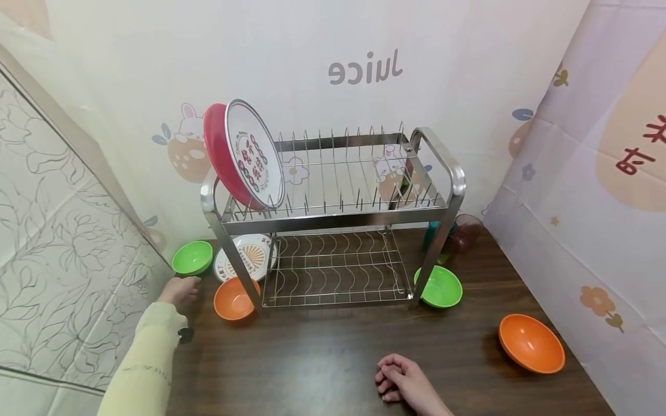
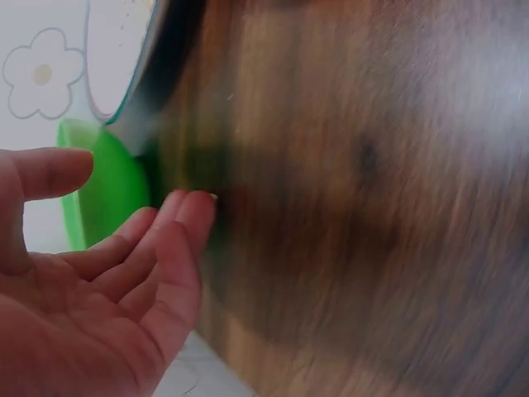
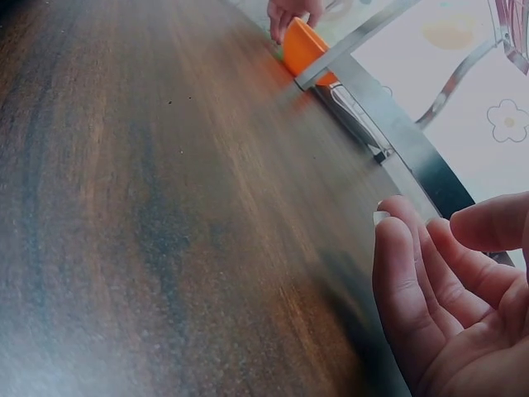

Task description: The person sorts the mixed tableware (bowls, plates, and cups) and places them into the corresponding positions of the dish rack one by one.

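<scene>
Bowl (image 1: 192,257), green, is seen left of rack (image 1: 333,222); probably light, stiff, smooth, best taken by rim (image 1: 192,242). Left hand (image 1: 179,290) is held near bowl, thumb parted; right hand (image 1: 407,382), in front of rack, loosely curled; nothing gripped.

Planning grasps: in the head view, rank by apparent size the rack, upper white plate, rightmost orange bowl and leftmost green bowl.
1. Rack
2. Upper white plate
3. Rightmost orange bowl
4. Leftmost green bowl
The orange bowl looks nearer, so true sizes are unsure.
</scene>
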Tool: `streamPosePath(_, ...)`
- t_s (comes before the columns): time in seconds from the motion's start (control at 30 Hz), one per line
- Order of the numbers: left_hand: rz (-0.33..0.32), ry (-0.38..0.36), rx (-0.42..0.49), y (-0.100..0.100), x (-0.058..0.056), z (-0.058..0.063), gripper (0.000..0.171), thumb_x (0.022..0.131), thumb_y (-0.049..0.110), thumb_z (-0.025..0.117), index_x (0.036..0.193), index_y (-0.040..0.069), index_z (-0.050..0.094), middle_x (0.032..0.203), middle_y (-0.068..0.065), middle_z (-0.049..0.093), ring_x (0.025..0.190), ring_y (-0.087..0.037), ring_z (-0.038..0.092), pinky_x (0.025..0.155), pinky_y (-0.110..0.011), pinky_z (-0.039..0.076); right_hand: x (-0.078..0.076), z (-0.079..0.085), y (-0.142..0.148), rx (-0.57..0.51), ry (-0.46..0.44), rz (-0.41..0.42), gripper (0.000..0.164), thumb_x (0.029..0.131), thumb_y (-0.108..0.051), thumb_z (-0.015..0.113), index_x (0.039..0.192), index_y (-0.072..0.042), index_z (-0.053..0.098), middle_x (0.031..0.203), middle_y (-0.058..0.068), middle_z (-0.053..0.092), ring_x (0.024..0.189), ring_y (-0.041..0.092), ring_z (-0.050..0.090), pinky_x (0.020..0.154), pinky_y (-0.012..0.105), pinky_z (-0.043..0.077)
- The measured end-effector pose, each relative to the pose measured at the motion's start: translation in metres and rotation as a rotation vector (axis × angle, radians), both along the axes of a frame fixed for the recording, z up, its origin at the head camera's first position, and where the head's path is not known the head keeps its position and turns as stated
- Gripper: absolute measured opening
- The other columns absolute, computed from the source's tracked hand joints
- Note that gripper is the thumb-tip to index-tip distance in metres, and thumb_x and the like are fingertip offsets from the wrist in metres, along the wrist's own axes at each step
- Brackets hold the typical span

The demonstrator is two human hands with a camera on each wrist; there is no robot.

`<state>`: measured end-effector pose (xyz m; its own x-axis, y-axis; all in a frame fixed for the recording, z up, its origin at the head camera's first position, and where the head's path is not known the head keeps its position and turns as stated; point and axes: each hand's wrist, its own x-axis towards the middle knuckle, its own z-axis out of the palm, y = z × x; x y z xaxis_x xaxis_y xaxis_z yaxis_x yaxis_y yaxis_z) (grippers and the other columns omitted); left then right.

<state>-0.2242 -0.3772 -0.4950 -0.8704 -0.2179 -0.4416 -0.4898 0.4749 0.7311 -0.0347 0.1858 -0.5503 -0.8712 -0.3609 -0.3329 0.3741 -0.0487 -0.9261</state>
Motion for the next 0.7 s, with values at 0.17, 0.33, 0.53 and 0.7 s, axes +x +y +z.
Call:
streamPosePath(0.17,0.057,-0.014,0.071,0.007,-0.005,-0.008,0.069,0.098,0.024,0.046,0.139,-0.027,0.024,0.131,-0.04,0.049,0.113,-0.043,0.06,0.095,-0.047,0.05,0.0,0.0,0.0,0.002,0.002,-0.002,0.033,0.103,-0.011,0.051,0.117,0.019,0.046,0.092,0.01,0.065,0.079,0.018,0.064,0.064,0.03,0.056)
streamPosePath(0.33,0.09,-0.037,0.13,0.016,-0.008,-0.009,0.067,0.101,0.024,0.041,0.143,-0.023,0.022,0.141,-0.041,0.039,0.124,-0.045,0.052,0.102,-0.05,0.045,0.001,-0.001,0.0,-0.004,-0.003,-0.001,0.034,0.103,-0.011,0.05,0.117,0.019,0.045,0.092,0.009,0.066,0.078,0.018,0.064,0.064,0.03,0.056)
streamPosePath(0.53,0.074,-0.052,0.199,0.023,-0.009,-0.008,0.063,0.102,0.021,0.039,0.145,-0.021,0.02,0.144,-0.041,0.035,0.13,-0.047,0.047,0.107,-0.051,0.038,0.003,-0.003,0.001,-0.011,0.004,0.003,0.035,0.102,-0.011,0.051,0.118,0.02,0.044,0.092,0.009,0.066,0.078,0.017,0.064,0.064,0.029,0.056)
streamPosePath(0.7,0.037,-0.06,0.222,0.027,-0.014,-0.014,0.06,0.103,0.021,0.041,0.144,-0.02,0.026,0.141,-0.039,0.041,0.127,-0.045,0.05,0.106,-0.05,0.04,0.003,-0.002,0.0,0.0,0.006,-0.003,0.034,0.102,-0.01,0.05,0.118,0.02,0.044,0.092,0.009,0.066,0.078,0.017,0.064,0.064,0.029,0.056)
